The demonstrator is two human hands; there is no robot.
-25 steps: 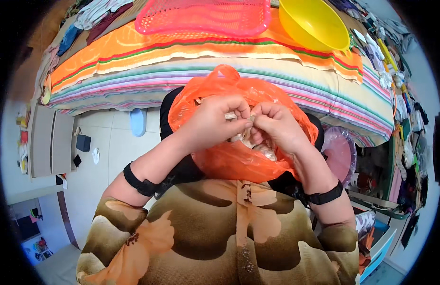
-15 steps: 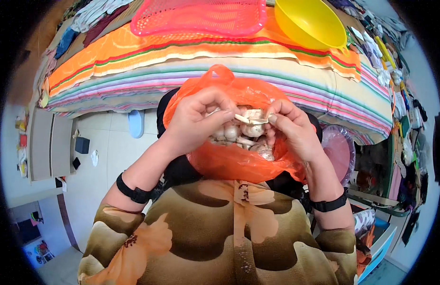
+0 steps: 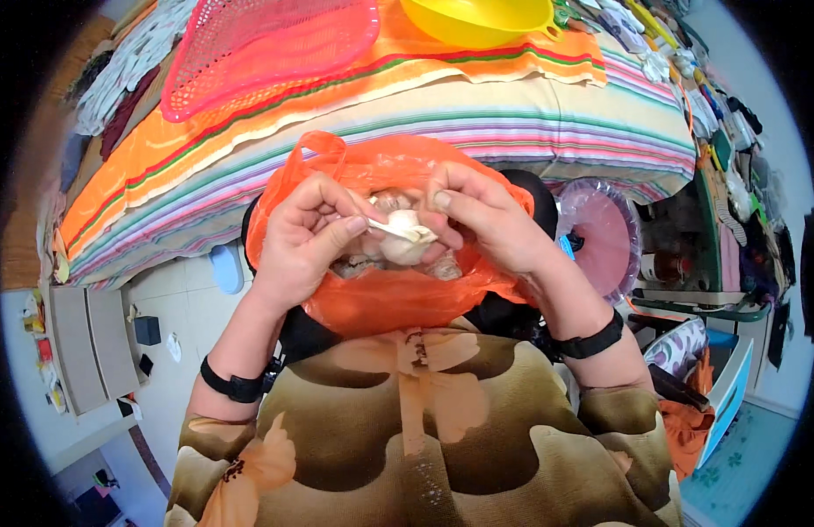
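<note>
The left hand (image 3: 302, 241) is pinching papery skin (image 3: 381, 226) at ten o'clock on the garlic bulb (image 3: 404, 248) over the orange bag (image 3: 372, 303), while the right hand (image 3: 488, 220) at one o'clock is no longer tugging, its hold unclear, so skin is probably loosening.

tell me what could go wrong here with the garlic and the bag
The left hand seems to pinch the garlic bulb by its thin stem, so the stem might tear or slip. If dropped, the bulb could land among the other bulbs below. The orange bag is soft, open plastic by the dark-clad legs, so a shift of posture might tip it and spill garlic.
</note>
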